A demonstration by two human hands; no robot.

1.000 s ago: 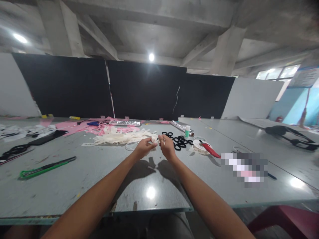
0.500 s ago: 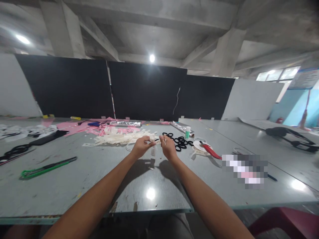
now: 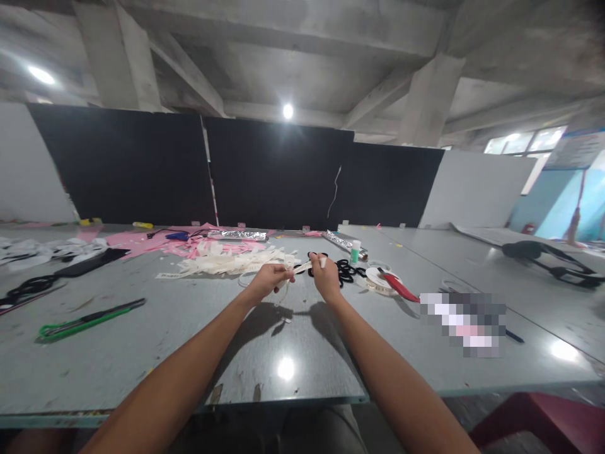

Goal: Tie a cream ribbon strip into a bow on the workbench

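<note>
So, cord: black, bunched by the left edge of the worktop;
White strips: loose heap behind the cord, toward the far left corner;
Cutter: green, lying slantwise on the left part;
Pink scraps: spread toward the far edge;
Cream strips: loose pile in front of the pink scraps, left of the middle; one lies out toward the left edge;
Foil: shiny length beyond the pile, near the far edge;
Left hand: thumb and forefinger pinched together on the strip, other fingers curled; a pale loose end hangs beneath;
Held piece: that strip, pale, bridging the gap between both hands, raised over the worktop's middle;
Right hand: fingers folded in on the strip's other end; a white bit pokes out on top; whether a black ring is also gripped, I cannot tell;
Rings: black, clustered just behind and beside that hand;
Tube: green and white, upright behind the rings;
Spool: white, lying flat;
Red tool: tip over the spool;
Strap: black, by the right edge.
</note>
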